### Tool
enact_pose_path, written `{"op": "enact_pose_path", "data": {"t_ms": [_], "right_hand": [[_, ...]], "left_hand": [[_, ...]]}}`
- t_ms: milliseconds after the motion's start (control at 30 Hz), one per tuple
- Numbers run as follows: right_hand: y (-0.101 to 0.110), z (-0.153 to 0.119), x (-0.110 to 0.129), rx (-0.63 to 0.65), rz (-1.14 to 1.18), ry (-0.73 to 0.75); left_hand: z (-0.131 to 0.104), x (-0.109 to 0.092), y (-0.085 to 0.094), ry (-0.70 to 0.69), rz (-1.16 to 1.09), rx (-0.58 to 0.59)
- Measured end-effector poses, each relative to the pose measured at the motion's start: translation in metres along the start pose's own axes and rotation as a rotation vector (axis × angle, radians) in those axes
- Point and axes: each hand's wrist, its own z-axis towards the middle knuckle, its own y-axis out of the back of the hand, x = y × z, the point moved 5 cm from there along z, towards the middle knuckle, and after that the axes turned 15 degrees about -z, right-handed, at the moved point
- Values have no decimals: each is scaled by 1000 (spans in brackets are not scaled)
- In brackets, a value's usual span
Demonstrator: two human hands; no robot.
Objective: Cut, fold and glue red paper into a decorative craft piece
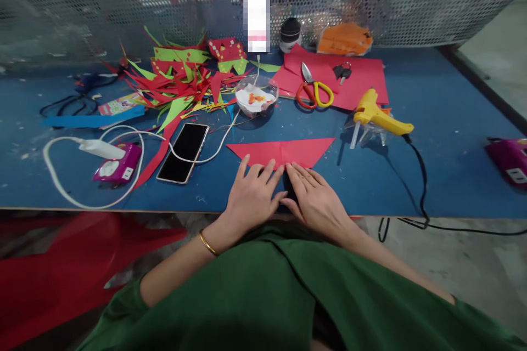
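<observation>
A folded piece of red paper (282, 152) lies on the blue table, its long straight edge facing away from me and a crease down its middle. My left hand (254, 192) rests palm down on its near edge, fingers spread. Beside it my right hand (317, 200) lies flat, fingertips on the paper's near edge close to the middle crease. The two hands nearly meet at the index fingers and thumbs. Part of the paper's near edge is hidden under my fingers.
A phone (184, 153), a white cable and a purple plug adaptor (118, 163) lie left. Behind are cut paper strips (181, 79), a clear bowl (257, 96), scissors (314, 93) on red sheets (366, 79). A yellow glue gun (379, 113) trails its cord over the right front edge.
</observation>
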Motion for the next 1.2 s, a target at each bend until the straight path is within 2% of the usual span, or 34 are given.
{"op": "enact_pose_path", "data": {"t_ms": [333,567,700,833,1200], "right_hand": [[1,-14,-14,-49,-61,-99],[-6,-14,-15,-23,-52,-114],[-6,-14,-13,-10,-82,-98],[-5,-14,-12,9,-76,-108],[-3,-13,-11,18,-76,-131]], "left_hand": [[-26,17,9,77,2,-80],[-20,4,2,91,-17,-182],[-11,-9,-11,31,-94,-101],[-7,-9,-18,64,-158,-38],[-7,-9,-14,56,-205,-79]]}}
